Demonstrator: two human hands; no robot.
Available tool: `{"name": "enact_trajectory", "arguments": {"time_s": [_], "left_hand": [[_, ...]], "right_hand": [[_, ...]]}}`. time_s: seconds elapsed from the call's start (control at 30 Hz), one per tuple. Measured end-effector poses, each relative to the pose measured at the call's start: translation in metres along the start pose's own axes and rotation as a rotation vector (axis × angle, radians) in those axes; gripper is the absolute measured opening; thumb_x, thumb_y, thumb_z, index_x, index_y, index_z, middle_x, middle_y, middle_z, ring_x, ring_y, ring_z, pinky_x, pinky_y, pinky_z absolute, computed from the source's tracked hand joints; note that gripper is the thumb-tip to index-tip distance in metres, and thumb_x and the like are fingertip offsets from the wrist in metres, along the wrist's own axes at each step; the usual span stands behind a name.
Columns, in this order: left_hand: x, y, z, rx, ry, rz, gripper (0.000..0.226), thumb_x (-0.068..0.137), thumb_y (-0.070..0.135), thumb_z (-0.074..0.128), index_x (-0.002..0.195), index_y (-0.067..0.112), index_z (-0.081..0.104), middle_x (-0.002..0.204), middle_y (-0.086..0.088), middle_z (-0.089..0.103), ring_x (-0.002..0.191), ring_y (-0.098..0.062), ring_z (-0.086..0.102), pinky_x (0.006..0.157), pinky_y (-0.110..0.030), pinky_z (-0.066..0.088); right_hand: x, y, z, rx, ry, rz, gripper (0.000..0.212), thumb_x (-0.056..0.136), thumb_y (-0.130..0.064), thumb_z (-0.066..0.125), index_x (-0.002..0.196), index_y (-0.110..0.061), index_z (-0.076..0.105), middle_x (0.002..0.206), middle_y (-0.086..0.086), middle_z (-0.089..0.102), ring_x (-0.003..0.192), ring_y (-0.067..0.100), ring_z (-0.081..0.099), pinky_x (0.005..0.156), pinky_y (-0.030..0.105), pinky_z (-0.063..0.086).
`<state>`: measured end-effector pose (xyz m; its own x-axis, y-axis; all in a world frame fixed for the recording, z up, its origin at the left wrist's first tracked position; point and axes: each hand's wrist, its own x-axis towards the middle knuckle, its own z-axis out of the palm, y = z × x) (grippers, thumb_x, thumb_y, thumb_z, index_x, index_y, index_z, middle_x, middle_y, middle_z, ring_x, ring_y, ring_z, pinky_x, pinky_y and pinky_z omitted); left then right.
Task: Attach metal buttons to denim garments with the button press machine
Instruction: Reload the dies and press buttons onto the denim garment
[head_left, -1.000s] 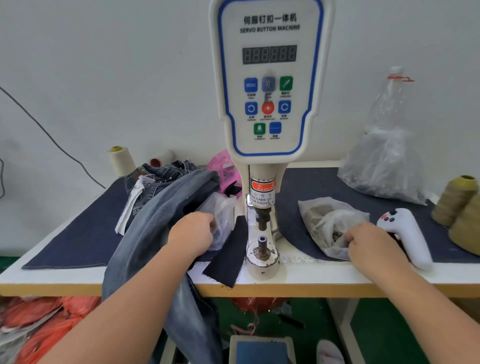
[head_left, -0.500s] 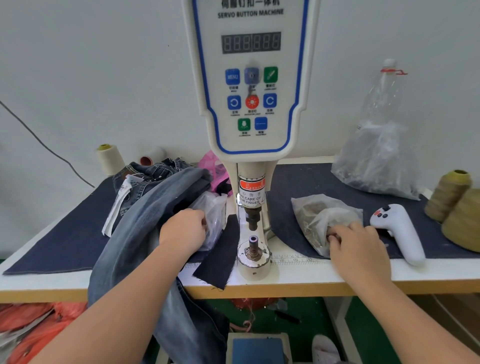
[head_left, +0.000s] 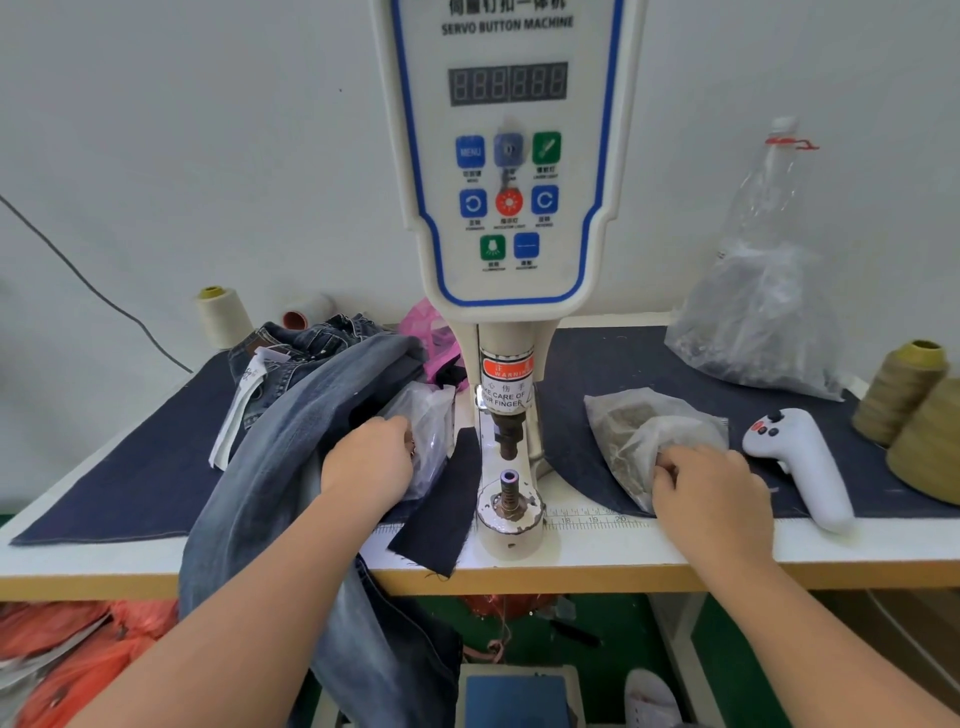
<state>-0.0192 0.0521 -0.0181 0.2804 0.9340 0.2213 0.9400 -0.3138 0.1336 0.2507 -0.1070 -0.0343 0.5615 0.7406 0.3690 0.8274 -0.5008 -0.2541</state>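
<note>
Both hands are digging into 2 plastic bags: the left hand (head_left: 370, 460) is reaching, fingers curled, into the clear bag (head_left: 427, 426); the right hand (head_left: 709, 491) is pinching the button bag (head_left: 631, 431). Whether either is holding a button cannot be told. Loose parts could be spilling past the fingers, or fingers straying under the press (head_left: 508, 434).

Button press machine (head_left: 511, 260) at centre of bench (head_left: 597, 551). Left hand (head_left: 371, 462) reaching into clear bag (head_left: 431, 431) atop jeans (head_left: 291, 441). Right hand (head_left: 711, 499) fingers curled on right plastic bag (head_left: 628, 431); white controller (head_left: 800, 462) just right.

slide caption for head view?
Both hands reach into plastic bags flanking the servo button machine.
</note>
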Motion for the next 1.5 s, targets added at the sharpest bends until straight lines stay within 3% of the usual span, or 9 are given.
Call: {"name": "enact_trajectory", "arguments": {"time_s": [0.23, 0.43, 0.57, 0.7, 0.97, 1.13, 1.2, 1.33, 1.5], "left_hand": [[-0.005, -0.002, -0.004, -0.150, 0.109, 0.005, 0.017, 0.098, 0.023, 0.047, 0.098, 0.017, 0.062, 0.099, -0.005, 0.060, 0.083, -0.029, 0.058, 0.073, -0.042, 0.051], [-0.013, 0.002, -0.008, -0.356, 0.232, 0.010, 0.019, 0.092, 0.011, 0.054, 0.105, 0.019, 0.065, 0.104, 0.000, 0.064, 0.092, -0.020, 0.060, 0.078, -0.037, 0.050], [-0.033, 0.011, -0.010, -0.607, 0.354, -0.003, 0.020, 0.091, 0.006, 0.058, 0.101, 0.021, 0.066, 0.094, 0.011, 0.063, 0.082, 0.000, 0.056, 0.071, -0.008, 0.040], [-0.059, 0.030, -0.020, -0.903, 0.268, 0.023, 0.028, 0.092, 0.013, 0.062, 0.088, 0.040, 0.065, 0.080, 0.019, 0.067, 0.078, 0.005, 0.060, 0.067, -0.003, 0.043], [-0.081, 0.058, -0.017, -1.233, -0.040, 0.037, 0.017, 0.090, 0.009, 0.068, 0.085, 0.024, 0.072, 0.074, 0.010, 0.070, 0.067, 0.001, 0.062, 0.062, -0.013, 0.048], [-0.079, 0.063, -0.015, -1.242, -0.069, 0.020, 0.016, 0.090, 0.013, 0.069, 0.084, 0.028, 0.072, 0.086, -0.014, 0.071, 0.076, -0.019, 0.066, 0.073, -0.021, 0.053], [-0.079, 0.064, -0.014, -1.235, -0.078, 0.018, 0.015, 0.091, 0.015, 0.069, 0.086, 0.028, 0.072, 0.088, -0.014, 0.072, 0.085, -0.026, 0.068, 0.074, -0.020, 0.053], [-0.079, 0.063, -0.016, -1.203, -0.061, 0.033, 0.024, 0.090, 0.014, 0.069, 0.079, 0.035, 0.073, 0.088, -0.007, 0.071, 0.080, -0.023, 0.065, 0.069, -0.011, 0.050], [-0.080, 0.063, -0.020, -1.106, -0.024, 0.120, 0.023, 0.091, 0.011, 0.067, 0.082, 0.031, 0.073, 0.090, 0.007, 0.062, 0.064, 0.002, 0.054, 0.067, -0.009, 0.045]], "right_hand": [[-0.001, 0.001, 0.005, 0.069, 0.082, 0.009, 0.028, 0.094, -0.018, 0.048, 0.066, -0.017, 0.051, 0.062, -0.004, 0.047, 0.058, 0.016, 0.043, 0.060, 0.034, 0.029], [-0.002, 0.001, 0.005, 0.122, 0.108, 0.009, 0.026, 0.093, -0.016, 0.051, 0.067, -0.015, 0.051, 0.063, -0.003, 0.048, 0.060, 0.020, 0.046, 0.063, 0.037, 0.036], [-0.003, 0.001, 0.006, 0.122, 0.118, -0.010, 0.024, 0.092, -0.016, 0.051, 0.068, -0.016, 0.051, 0.063, -0.004, 0.048, 0.059, 0.018, 0.044, 0.063, 0.035, 0.032], [-0.003, 0.003, 0.008, 0.112, 0.111, -0.020, 0.029, 0.092, -0.016, 0.051, 0.063, -0.017, 0.047, 0.059, -0.004, 0.046, 0.055, 0.016, 0.042, 0.061, 0.035, 0.029], [-0.002, 0.002, 0.008, 0.094, 0.084, -0.012, 0.029, 0.093, -0.018, 0.050, 0.064, -0.018, 0.047, 0.060, -0.004, 0.047, 0.057, 0.016, 0.043, 0.062, 0.036, 0.032], [-0.002, 0.003, 0.008, 0.094, 0.081, -0.011, 0.029, 0.093, -0.017, 0.050, 0.064, -0.019, 0.048, 0.060, -0.005, 0.047, 0.057, 0.015, 0.043, 0.062, 0.035, 0.031], [-0.003, 0.002, 0.007, 0.099, 0.083, -0.011, 0.030, 0.093, -0.017, 0.051, 0.063, -0.019, 0.047, 0.060, -0.005, 0.047, 0.056, 0.014, 0.042, 0.062, 0.034, 0.029], [-0.003, 0.003, 0.006, 0.105, 0.076, -0.012, 0.029, 0.093, -0.017, 0.050, 0.064, -0.019, 0.048, 0.060, -0.005, 0.048, 0.058, 0.015, 0.044, 0.062, 0.035, 0.030], [-0.003, 0.002, 0.006, 0.118, 0.078, -0.012, 0.028, 0.094, -0.018, 0.051, 0.065, -0.019, 0.051, 0.061, -0.005, 0.049, 0.058, 0.014, 0.044, 0.062, 0.034, 0.031]]}}
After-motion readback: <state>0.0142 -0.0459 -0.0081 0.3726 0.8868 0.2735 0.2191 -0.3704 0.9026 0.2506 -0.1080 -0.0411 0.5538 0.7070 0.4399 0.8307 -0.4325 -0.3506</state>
